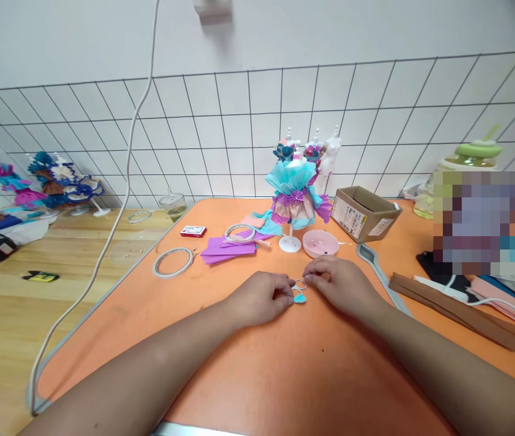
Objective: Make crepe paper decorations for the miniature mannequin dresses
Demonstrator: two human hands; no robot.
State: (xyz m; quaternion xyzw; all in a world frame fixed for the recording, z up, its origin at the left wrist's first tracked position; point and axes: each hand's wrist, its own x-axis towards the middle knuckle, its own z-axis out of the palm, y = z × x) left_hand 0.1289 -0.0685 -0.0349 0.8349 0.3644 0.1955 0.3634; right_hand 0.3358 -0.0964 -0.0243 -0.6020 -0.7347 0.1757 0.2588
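Observation:
My left hand (266, 298) rests low over the orange table, its fingers curled together at a small pair of scissors (301, 284). Only the ring handles show; the blades seem hidden by those fingers. A small turquoise paper piece (299, 299) lies beside the left fingertips, partly against the scissors. On the other side, my right hand (341, 283) has bent fingers, thumb and fingers apart, with the tips close to the handle rings; whether they touch cannot be told. Just beyond stands a white mini dress form (290, 242) wearing a turquoise and purple crepe-paper dress (294, 181).
A pink bowl (321, 244) and cardboard box (365, 213) stand behind my right hand. Tape rolls (173, 263), purple paper (227, 250) and a small red-and-white box (193, 231) lie left. Brown paper strips (461, 312) lie right. A white cable (126, 175) hangs at left.

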